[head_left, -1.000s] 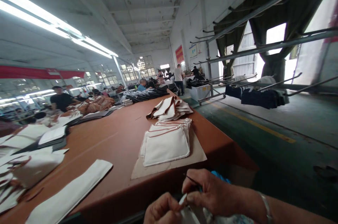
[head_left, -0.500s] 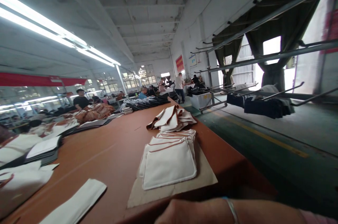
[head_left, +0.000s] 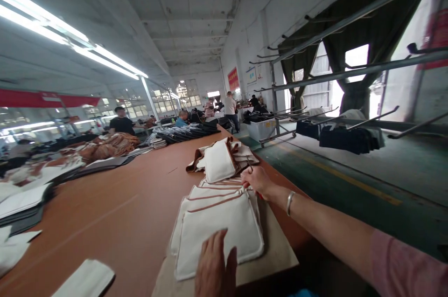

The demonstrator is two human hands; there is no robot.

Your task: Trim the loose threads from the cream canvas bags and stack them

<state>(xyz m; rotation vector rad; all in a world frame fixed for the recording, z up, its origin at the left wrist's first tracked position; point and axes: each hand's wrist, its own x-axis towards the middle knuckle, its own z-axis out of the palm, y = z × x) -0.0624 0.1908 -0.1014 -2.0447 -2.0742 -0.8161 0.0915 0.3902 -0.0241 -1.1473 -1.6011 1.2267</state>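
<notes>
My left hand (head_left: pixel 214 264) is at the near edge of a stack of cream fabric panels (head_left: pixel 220 222), fingers stretched out and thumb apart. It touches or hovers just over the top panel; I cannot tell which. Brown edging shows along the panels' far sides. My right hand (head_left: pixel 257 181), with a bracelet at the wrist, is closed at the stack's far right corner. A slim tool (head_left: pixel 249 164) with a dark tip pokes out of its fingers, and something red shows below the hand. Beyond lies a loose pile of cream and brown pieces (head_left: pixel 220 162).
Brown sheeting covers the long table (head_left: pixel 140 213); brown card (head_left: pixel 276 245) lies under the stack. A cream strip (head_left: pixel 86 278) lies near left, with dark and white stacks (head_left: pixel 26 208) beyond. A metal rack (head_left: pixel 350 75) stands right. Several people work farther back.
My right arm has reached forward from the bottom edge to the stack's far corner. My left hand has come into view. A cream piece on the far pile lies differently.
</notes>
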